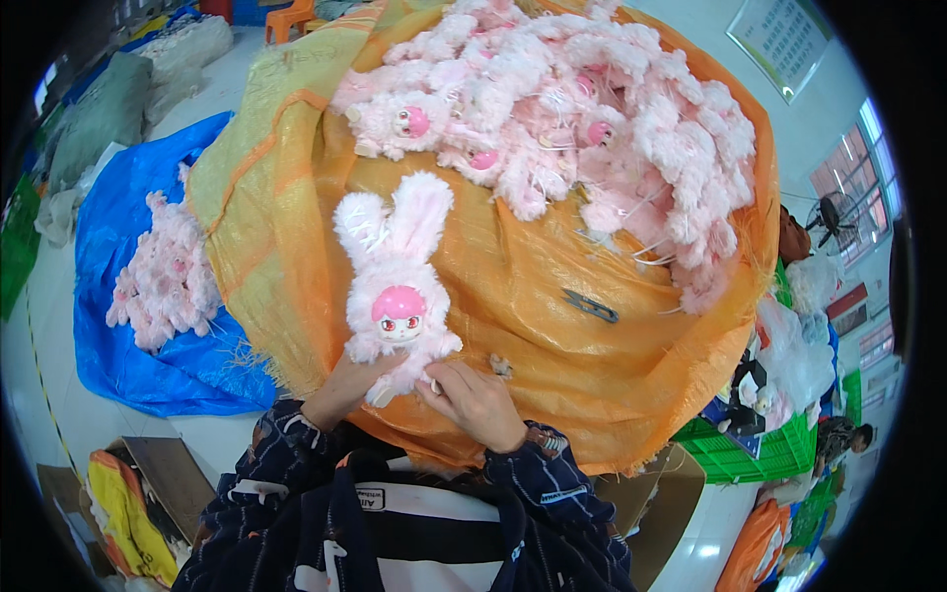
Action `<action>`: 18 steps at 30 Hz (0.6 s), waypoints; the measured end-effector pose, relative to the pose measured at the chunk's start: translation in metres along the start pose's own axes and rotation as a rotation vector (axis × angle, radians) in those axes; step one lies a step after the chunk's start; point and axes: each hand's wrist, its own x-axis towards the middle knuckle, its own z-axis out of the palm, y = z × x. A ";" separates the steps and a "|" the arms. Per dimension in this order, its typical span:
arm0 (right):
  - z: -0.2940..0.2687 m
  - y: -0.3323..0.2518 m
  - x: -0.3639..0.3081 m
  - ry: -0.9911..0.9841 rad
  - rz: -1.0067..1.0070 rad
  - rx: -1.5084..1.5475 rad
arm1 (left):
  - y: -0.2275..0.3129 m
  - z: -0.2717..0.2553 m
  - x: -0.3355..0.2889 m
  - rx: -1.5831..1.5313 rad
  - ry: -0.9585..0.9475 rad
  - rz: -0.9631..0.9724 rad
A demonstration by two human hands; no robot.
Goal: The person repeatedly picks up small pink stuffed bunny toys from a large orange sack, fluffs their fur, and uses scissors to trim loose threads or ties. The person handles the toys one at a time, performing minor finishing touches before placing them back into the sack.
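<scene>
A pink plush rabbit doll (395, 264) lies face up in front of me on the orange woven sheet (513, 266). It has long ears, a pink fringe and a hard face with red eyes. White thread crosses its left-hand ear. My left hand (347, 387) grips the doll's lower body from the left, its fingers partly under the fur. My right hand (476, 403) is closed at the doll's lower right, thumb and fingers pinching a foot or limb there; the exact spot is partly hidden. Small dark thread snips (592, 304) lie on the sheet to the right.
A big heap of similar pink plush dolls (552, 89) covers the far part of the sheet, loose threads hanging out. More pink plush (163, 271) sits on a blue sheet (109, 326) at left. A green crate (750, 456) stands at right, and a cardboard box (168, 474) at lower left.
</scene>
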 end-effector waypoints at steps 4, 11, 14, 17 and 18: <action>0.008 0.002 0.001 0.097 0.101 0.062 | -0.012 -0.003 0.000 0.030 -0.041 0.074; 0.041 0.010 -0.009 0.160 0.498 0.270 | -0.022 0.009 0.006 0.359 -0.015 0.559; 0.044 0.008 -0.008 0.132 0.596 0.445 | -0.021 0.000 0.008 0.644 -0.014 0.610; 0.016 -0.007 -0.003 0.012 0.540 0.533 | -0.011 -0.008 0.007 0.622 0.012 0.437; 0.008 -0.012 0.001 -0.011 0.441 0.527 | -0.013 -0.013 0.010 0.379 0.003 0.290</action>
